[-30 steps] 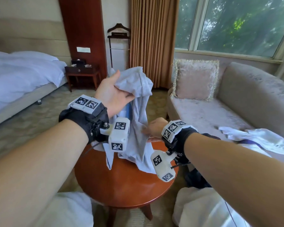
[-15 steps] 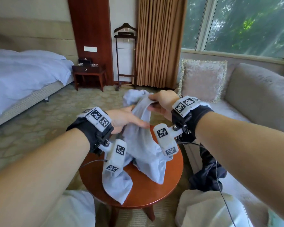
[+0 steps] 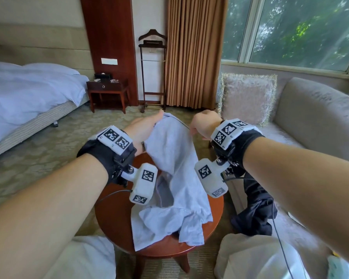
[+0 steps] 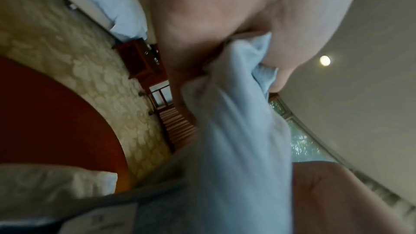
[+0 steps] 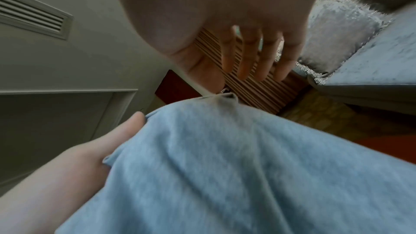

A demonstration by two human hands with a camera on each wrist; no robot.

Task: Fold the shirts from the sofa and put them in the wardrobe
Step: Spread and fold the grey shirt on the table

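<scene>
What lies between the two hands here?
The light blue shirt, its top edge stretched from left hand toward right hand; head view shows it.

left hand clenched, right hand fingers loosely extended.

Hotel bedroom: bed, sofa, valet stand

head view looks down over table; wrist views close, tilted; all share shirt
</scene>
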